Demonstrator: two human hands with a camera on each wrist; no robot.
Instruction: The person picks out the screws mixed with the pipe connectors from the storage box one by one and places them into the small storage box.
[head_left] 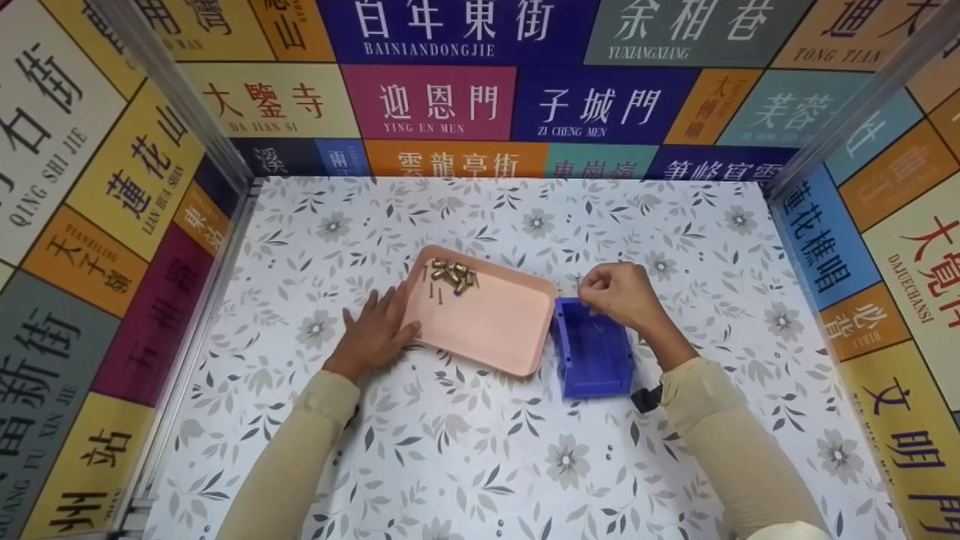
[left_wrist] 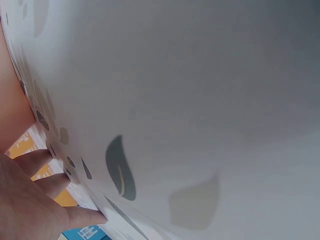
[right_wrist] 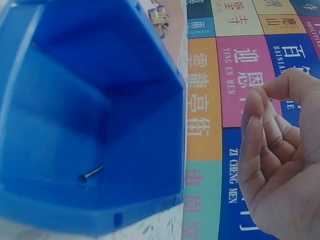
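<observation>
A shallow pink tray (head_left: pixel 487 330) lies at an angle on the table. Several brass fittings (head_left: pixel 454 276) and small screws (head_left: pixel 440 296) are gathered in its far left part. My left hand (head_left: pixel 379 334) rests with spread fingers against the tray's left edge. Right of the tray stands a blue bin (head_left: pixel 596 379), with one screw (right_wrist: pixel 91 173) lying on its floor. Above the bin's far end, my right hand (head_left: pixel 619 296) pinches what looks like a tiny screw between thumb and forefinger; the fingers mostly hide it.
The table (head_left: pixel 480 465) has a floral-patterned cover. Panels with printed street names (head_left: pixel 442 101) wall it in at the back and both sides. The bin's near left side stands close by the tray's right edge.
</observation>
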